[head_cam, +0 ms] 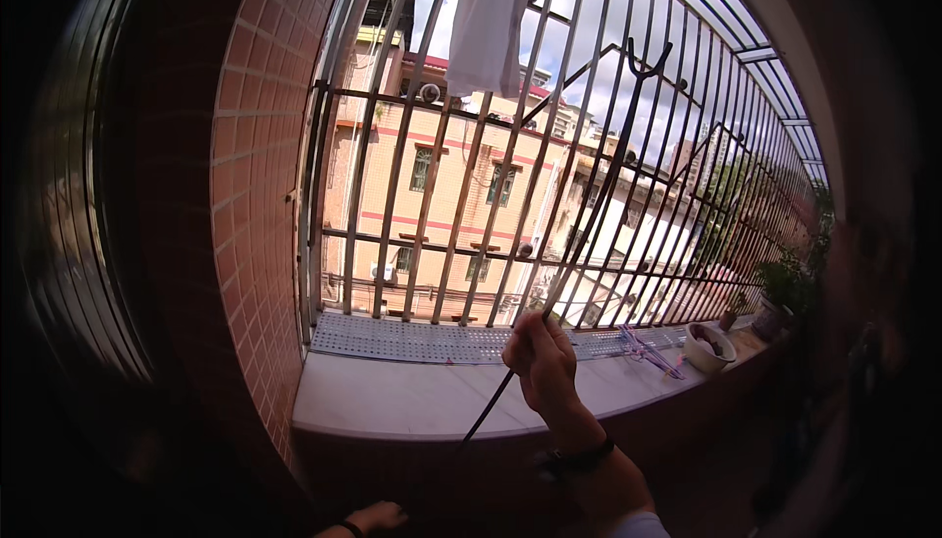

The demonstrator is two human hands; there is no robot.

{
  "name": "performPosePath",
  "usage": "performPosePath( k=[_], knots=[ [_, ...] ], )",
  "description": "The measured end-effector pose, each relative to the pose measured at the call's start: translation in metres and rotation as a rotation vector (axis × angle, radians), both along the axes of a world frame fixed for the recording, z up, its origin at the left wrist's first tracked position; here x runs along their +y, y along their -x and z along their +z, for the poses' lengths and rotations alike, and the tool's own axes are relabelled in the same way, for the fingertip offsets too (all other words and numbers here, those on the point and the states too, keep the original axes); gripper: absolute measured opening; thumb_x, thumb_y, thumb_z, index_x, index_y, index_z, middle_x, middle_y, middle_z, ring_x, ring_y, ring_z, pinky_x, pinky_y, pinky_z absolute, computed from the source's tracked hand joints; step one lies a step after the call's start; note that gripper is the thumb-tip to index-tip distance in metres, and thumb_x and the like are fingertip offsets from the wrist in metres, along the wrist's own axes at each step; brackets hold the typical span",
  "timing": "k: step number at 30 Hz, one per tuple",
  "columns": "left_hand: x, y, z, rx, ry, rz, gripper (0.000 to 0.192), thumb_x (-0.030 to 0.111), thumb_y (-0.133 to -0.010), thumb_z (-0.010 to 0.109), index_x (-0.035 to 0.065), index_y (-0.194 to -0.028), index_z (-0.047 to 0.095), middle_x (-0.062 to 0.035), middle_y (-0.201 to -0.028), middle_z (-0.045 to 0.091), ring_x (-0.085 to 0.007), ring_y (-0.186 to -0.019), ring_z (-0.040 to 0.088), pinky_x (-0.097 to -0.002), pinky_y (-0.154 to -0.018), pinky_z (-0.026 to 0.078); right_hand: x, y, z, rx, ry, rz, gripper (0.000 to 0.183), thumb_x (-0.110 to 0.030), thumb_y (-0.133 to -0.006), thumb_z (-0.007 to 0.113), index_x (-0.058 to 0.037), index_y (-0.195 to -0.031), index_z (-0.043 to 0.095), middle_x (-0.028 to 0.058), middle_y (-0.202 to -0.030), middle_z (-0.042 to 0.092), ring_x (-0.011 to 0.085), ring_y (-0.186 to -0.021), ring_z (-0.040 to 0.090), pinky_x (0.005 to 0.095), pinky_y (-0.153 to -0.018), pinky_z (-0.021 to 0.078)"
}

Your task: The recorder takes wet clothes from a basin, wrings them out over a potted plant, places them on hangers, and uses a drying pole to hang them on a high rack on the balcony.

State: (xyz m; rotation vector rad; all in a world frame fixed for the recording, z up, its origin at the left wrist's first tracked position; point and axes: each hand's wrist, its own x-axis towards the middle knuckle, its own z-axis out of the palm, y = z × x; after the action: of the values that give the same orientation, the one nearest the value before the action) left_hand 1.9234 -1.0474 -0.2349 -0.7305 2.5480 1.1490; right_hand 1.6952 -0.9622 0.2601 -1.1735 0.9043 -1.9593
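Note:
My right hand (543, 361) grips a thin dark pole with a forked top, a clothes-hanging pole (617, 151). The pole slants up to the right, its fork in front of the barred window grille (471, 249). Its lower end passes below my fist, over the edge of the pale sill (397, 394). Low at the bottom edge is my left hand (379, 515), in shadow and partly cut off; its fingers are hard to make out. A white garment (482, 30) hangs at the top, left of the fork; what it hangs from is out of view.
Perforated metal sheet (412, 338) lines the sill along the bars. Several purple hangers (647, 352) lie on it, beside a white pot (710, 346). Potted plants (776, 288) stand farther right. A red tiled wall (254, 192) rises at the left.

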Motion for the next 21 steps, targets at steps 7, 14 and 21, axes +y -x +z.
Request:
performPosePath(
  k=[7,14,21],
  knots=[
    [0.020,0.040,0.117,-0.063,0.094,-0.020,0.047,0.038,-0.095,0.060,0.0021,-0.123,0.070,-0.0216,-0.121,0.070,-0.0385,-0.117,0.065,-0.0459,-0.101,0.051,0.134,0.087,-0.049,-0.058,-0.005,-0.164,0.030,-0.028,-0.111,0.044,-0.0051,-0.096,0.057,0.0044,-0.074,0.053,0.0158,-0.062,0.052,0.0320,-0.058,0.0454],
    [0.123,0.180,0.207,0.106,-0.087,-0.100,0.045,0.033,-0.099,0.063,0.0023,-0.131,0.065,-0.0176,-0.130,0.068,-0.0320,-0.123,0.063,-0.0400,-0.106,0.048,0.328,0.202,-0.174,-0.091,-0.142,-0.476,0.038,-0.036,-0.111,0.044,-0.0042,-0.095,0.058,0.0060,-0.076,0.057,0.0186,-0.072,0.061,0.0356,-0.076,0.0538],
    [0.261,0.309,0.261,0.296,-0.240,-0.243,0.039,0.018,-0.095,0.067,-0.0045,-0.127,0.065,-0.0175,-0.121,0.071,-0.0252,-0.116,0.067,-0.0352,-0.098,0.052,0.490,0.289,-0.298,-0.116,-0.337,-0.896,0.044,-0.045,-0.110,0.042,-0.0078,-0.092,0.060,0.0009,-0.075,0.058,0.0106,-0.072,0.060,0.0267,-0.072,0.0472]
  ],
)
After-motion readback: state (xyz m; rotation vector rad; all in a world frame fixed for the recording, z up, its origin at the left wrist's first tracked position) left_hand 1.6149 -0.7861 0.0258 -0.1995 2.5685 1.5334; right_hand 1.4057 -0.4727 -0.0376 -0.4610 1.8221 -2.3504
